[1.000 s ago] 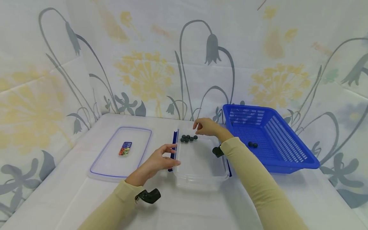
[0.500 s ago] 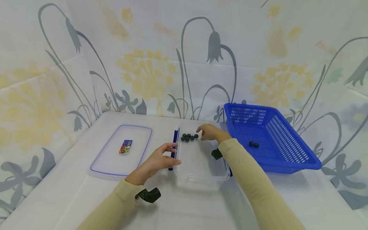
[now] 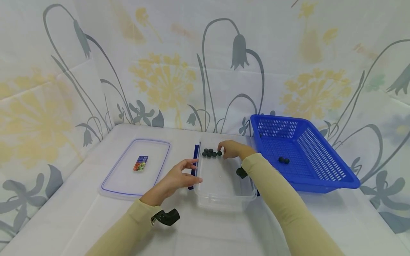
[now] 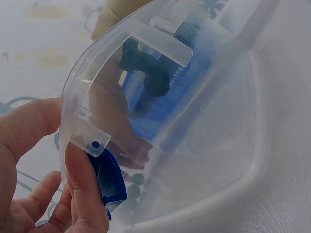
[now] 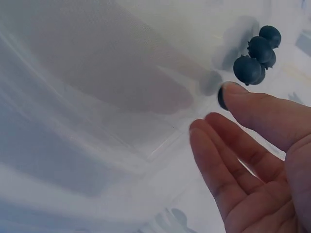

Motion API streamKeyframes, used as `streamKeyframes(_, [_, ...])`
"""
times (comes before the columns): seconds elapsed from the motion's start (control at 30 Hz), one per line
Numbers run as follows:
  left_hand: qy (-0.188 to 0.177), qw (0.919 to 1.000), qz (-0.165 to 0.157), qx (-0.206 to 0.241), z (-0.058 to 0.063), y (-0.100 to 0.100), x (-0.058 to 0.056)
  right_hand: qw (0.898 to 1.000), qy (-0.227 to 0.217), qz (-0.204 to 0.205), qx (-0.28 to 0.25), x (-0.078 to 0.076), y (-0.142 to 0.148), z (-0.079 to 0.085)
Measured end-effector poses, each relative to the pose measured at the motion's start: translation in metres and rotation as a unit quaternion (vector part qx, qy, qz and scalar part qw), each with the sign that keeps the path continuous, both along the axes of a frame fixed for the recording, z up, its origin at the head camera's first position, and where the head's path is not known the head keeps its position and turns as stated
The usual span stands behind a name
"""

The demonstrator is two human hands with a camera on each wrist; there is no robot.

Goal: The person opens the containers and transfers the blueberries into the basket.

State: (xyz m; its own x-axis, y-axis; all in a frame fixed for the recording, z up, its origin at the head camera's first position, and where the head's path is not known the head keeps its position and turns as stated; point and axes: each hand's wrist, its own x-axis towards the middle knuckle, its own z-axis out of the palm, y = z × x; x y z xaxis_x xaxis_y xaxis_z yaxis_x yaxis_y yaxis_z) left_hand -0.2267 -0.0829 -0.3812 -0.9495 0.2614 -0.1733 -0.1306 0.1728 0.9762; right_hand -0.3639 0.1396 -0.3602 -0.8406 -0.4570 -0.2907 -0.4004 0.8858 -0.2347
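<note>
In the head view a clear plastic box (image 3: 221, 197) stands at the middle of the table. Several blueberries (image 3: 209, 154) sit clustered at its far left corner. My left hand (image 3: 173, 177) pinches the box's left rim between thumb and fingers, beside a blue side clip (image 4: 111, 177). Over the far end, my right hand (image 3: 233, 148) reaches down into the box. Its thumb tip partly covers one blueberry (image 5: 221, 99) at the right end of the cluster, while the other fingers stand apart from it, with a gap between.
A blue perforated basket (image 3: 333, 167) at the right holds a few blueberries (image 3: 283, 160). On the left lies a clear lid (image 3: 121, 177) with a blue seal and a colourful label (image 3: 141, 163). A flower-printed cloth (image 3: 179, 42) hangs behind.
My right hand has come down and slightly rightward, beside the end blueberry in the box. The left hand stays on the rim. The head view has shifted a little.
</note>
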Motion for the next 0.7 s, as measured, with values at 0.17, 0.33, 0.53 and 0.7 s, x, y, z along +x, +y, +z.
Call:
streamKeyframes(0.17, [0.004, 1.0, -0.005, 0.007, 0.0, -0.001, 0.0, 1.0, 0.004, -0.007, 0.0, 0.0, -0.001, 0.0])
streamKeyframes(0.33, [0.003, 1.0, -0.002, 0.008, 0.0, -0.001, -0.001, 1.0, 0.002, 0.005, 0.014, 0.001, 0.0, 0.001])
streamKeyframes(0.53, [0.0, 1.0, -0.002, 0.004, 0.0, 0.0, -0.002, 0.998, 0.015, 0.031, -0.046, 0.001, 0.003, 0.005])
streamKeyframes(0.7, [-0.007, 1.0, -0.001, 0.0, -0.001, -0.001, -0.002, 0.994, 0.028, 0.045, -0.097, 0.004, 0.003, 0.026])
